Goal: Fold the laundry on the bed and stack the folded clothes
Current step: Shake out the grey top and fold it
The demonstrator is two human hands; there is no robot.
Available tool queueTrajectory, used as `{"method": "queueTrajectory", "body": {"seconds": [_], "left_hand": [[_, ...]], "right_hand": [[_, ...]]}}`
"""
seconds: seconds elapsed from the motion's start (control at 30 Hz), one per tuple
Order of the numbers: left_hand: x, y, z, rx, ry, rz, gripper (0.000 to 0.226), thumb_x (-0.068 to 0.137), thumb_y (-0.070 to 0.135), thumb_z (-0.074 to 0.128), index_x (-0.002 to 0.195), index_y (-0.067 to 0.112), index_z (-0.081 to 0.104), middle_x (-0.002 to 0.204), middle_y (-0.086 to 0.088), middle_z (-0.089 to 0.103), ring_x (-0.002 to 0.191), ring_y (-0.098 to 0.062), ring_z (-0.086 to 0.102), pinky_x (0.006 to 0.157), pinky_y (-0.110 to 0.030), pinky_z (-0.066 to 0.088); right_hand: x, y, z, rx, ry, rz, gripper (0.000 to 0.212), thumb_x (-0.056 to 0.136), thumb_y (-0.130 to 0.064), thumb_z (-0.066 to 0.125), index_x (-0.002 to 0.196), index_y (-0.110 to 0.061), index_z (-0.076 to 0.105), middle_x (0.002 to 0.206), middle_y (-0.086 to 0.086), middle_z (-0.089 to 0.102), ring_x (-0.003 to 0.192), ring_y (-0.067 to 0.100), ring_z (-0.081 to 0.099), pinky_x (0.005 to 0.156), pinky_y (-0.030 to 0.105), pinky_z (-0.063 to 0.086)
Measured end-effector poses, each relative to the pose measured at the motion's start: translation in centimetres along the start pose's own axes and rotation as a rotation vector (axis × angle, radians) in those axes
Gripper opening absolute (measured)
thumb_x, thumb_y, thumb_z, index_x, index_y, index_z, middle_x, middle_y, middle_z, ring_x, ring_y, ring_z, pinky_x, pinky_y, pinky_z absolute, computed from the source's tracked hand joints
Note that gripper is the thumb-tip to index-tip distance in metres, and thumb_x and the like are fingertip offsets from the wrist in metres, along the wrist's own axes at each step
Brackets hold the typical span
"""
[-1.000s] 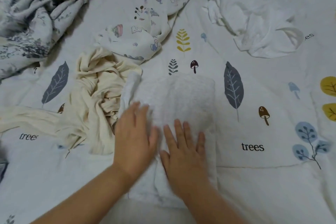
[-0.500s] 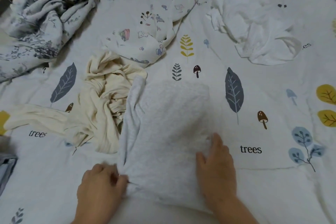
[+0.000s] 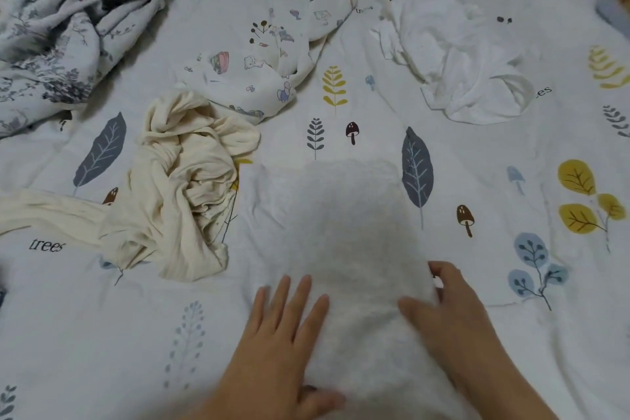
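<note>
A pale grey towel point(image 3: 344, 235) lies flat on the bed point(image 3: 511, 351), low and near the middle of the view, its long sides running away from the person. The left hand point(image 3: 283, 327) lies palm down on its near left part, fingers straight and spread, holding nothing. The right hand point(image 3: 446, 310) sits at the towel's right edge, thumb on top of the cloth and fingers bent at the edge; the blur there makes it impossible to tell whether it pinches the fabric or only presses on it. Just to the left of the towel is a crumpled cream garment point(image 3: 177, 187), one long part of it trailing off toward the left side. Beyond that lies a rumpled white cloth printed with small cartoon animals point(image 3: 269, 58), touching the cream one at its far end. A bunched grey floral blanket point(image 3: 64, 27) fills the far left corner. Well apart on the far right is a crumpled white garment point(image 3: 456, 58). The bed cover is printed with leaves, mushrooms and the word "trees".
</note>
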State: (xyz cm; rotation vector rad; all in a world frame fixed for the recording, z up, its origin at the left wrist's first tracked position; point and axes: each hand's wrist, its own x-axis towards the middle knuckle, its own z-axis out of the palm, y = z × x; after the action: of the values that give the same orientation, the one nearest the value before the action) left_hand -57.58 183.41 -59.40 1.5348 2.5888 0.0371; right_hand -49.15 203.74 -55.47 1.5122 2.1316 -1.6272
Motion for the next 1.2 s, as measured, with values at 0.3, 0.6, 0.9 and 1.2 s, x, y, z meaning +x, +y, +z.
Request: {"method": "queueTrajectory", "body": {"seconds": [0.3,0.6,0.9,1.2], "left_hand": [[-1.2,2.4,0.5,-0.070,0.168,0.085,0.054,0.099,0.020,0.020,0.093,0.019,0.074,0.085,-0.010,0.073,0.079,-0.026,0.072,0.075,-0.030,0.053],[5.7,-3.6,-8.6,-0.685,-0.126,-0.237,0.018,0.066,0.030,0.059,0.083,0.034,0.060,0.069,0.019,0.065,0.065,0.005,0.058,0.057,-0.011,0.041],[17.0,-6.1,-8.7,-0.151,0.255,-0.405,0.049,0.089,0.020,0.055,0.136,0.014,0.046,0.138,-0.012,0.048,0.127,-0.030,0.042,0.103,-0.041,0.032],[14.7,-3.0,2.5,-0.062,0.008,-0.221,0.055,0.092,0.057,0.005,0.139,0.039,-0.019,0.152,0.009,-0.023,0.142,-0.014,-0.023,0.107,-0.038,-0.028]], "right_hand": [[-2.2,5.3,-2.4,-0.193,-0.115,0.049,0.083,0.080,-0.010,0.068,0.143,-0.036,0.021,0.129,-0.015,0.054,0.059,-0.006,0.055,0.060,0.009,0.039],[-0.4,-2.6,-5.2,0.645,-0.272,0.120,0.015,0.070,-0.007,0.062,0.060,-0.007,0.073,0.057,0.017,0.063,0.042,0.025,0.060,0.036,0.023,0.047],[8.6,-7.0,-1.4,0.362,0.105,-0.144,0.038,0.092,-0.014,0.047,0.130,-0.016,0.043,0.100,-0.001,0.056,0.091,0.019,0.054,0.086,0.038,0.047],[11.2,-1.3,4.4,-1.001,0.038,-0.540,0.059,0.096,-0.052,0.010,0.136,-0.034,-0.029,0.149,-0.011,-0.032,0.138,0.009,-0.029,0.111,0.048,-0.018]]}}
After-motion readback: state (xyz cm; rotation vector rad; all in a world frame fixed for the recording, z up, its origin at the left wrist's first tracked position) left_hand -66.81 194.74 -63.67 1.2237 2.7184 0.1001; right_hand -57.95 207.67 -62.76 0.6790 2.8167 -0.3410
